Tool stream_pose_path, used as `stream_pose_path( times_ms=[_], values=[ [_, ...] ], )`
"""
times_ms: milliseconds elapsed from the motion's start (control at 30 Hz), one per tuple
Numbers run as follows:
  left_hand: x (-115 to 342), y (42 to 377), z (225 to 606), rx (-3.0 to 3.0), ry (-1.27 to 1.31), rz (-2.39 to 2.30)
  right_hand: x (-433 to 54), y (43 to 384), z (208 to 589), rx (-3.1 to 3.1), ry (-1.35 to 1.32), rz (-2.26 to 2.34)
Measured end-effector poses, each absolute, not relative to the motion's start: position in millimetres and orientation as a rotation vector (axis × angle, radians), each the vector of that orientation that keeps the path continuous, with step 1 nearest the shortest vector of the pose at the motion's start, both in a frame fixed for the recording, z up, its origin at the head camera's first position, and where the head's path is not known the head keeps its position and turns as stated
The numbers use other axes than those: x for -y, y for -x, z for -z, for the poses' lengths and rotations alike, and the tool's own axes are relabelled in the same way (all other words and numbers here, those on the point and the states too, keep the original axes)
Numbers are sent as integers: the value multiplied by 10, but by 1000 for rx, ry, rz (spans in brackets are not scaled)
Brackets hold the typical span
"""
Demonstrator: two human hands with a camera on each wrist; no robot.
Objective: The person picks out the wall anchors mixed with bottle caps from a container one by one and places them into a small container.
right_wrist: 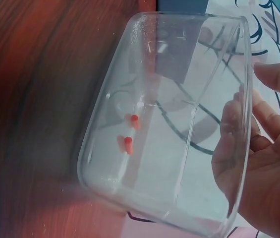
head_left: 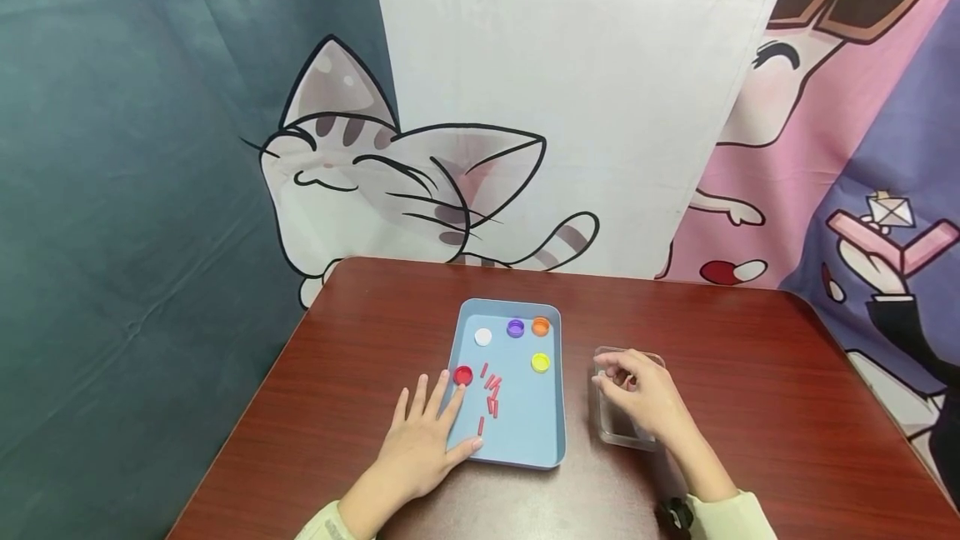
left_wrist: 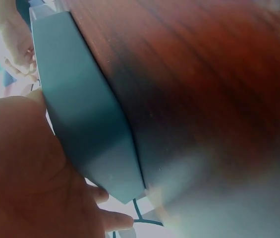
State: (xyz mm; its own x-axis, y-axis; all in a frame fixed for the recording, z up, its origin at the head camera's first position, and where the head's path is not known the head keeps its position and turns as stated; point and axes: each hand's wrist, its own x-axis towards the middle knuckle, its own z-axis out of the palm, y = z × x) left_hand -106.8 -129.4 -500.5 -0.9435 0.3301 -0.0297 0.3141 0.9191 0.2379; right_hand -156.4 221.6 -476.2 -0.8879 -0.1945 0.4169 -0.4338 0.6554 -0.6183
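My left hand [head_left: 420, 444] lies with fingers straight and spread over the near left edge of a blue tray [head_left: 517, 448]. Its index fingertip is close to a red round cap [head_left: 462, 375]. Several short red sticks [head_left: 492, 394] are scattered in the tray. Over a clear plastic box [head_left: 626, 440] hovers my right hand [head_left: 645, 390], fingers loosely bent with a gap to the thumb, and nothing shows between them. In the right wrist view, two small red pieces [right_wrist: 128, 145] are in the box, and part of the hand shows through its wall.
White [head_left: 483, 337], purple [head_left: 515, 328], orange [head_left: 540, 326] and yellow [head_left: 540, 362] round caps sit in the tray's farther half. Tray and box stand side by side on a brown wooden table [head_left: 360, 340]. Behind it hangs a cartoon-printed cloth [head_left: 600, 65].
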Motion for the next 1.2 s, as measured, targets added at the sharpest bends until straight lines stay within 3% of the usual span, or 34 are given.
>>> stream_pose_path(
  times_ms=[1200],
  values=[
    [1303, 1048, 5007, -3005, -509, -381, -1569, 1446, 4913, 2573, -635, -1255]
  ],
)
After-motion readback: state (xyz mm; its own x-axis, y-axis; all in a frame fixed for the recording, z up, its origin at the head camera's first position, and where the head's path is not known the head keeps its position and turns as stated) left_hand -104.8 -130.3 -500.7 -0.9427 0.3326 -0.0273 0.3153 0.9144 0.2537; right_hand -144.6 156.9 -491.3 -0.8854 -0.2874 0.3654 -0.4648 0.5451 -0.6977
